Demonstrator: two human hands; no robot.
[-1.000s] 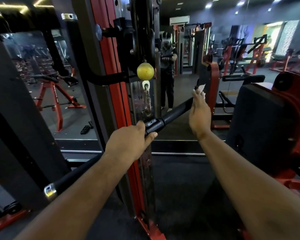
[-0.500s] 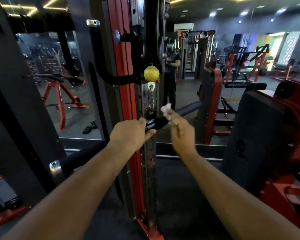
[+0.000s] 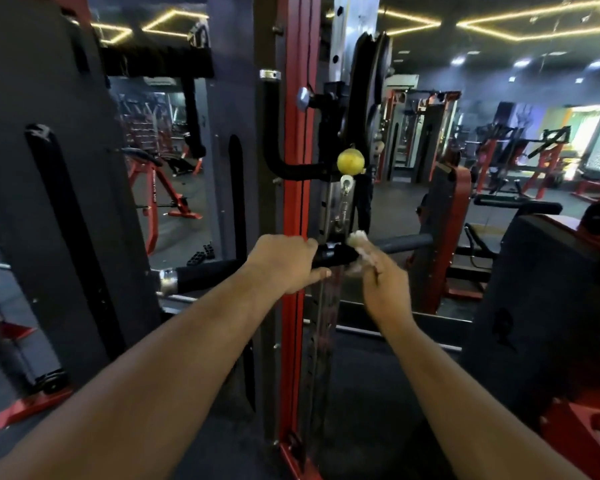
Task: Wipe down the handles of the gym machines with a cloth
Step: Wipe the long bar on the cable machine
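Now, left hand: the left hand [image 3: 284,263] is curled over the top of the bar [image 3: 333,254], knuckles up, thumb tip showing underneath, just left of the bar's middle clamp.
Right hand: the right hand [image 3: 383,282] has its fingers folded around a crumpled cloth [image 3: 359,244] and holds it against the bar just right of the middle clamp.
Cloth: pale and bunched; part of it sticks up above the fingers and part lies under them, touching the bar. It is blurred, so its folds cannot be made out.
Bar: a long black bar running from lower left to upper right across the red post [image 3: 293,202]. Its left end shows a black grip and a shiny metal cap [image 3: 168,280]; its right grip [image 3: 406,242] is greyish and reaches toward a padded machine.
Link above the bar: a metal clip [image 3: 344,206] hangs straight down to the bar's middle from a yellow ball [image 3: 351,161].
Post: upright, red, with a silver drilled rail [image 3: 355,29] beside it and a black curved handle [image 3: 278,140] fixed at the left of the ball.
Arms: 2 bare forearms reach forward from the bottom corners.
Surroundings: a black padded machine [image 3: 534,306] with a red frame stands at the right; red benches [image 3: 160,188] and racks fill the room behind, under yellow strip lights [image 3: 534,26] on the ceiling.
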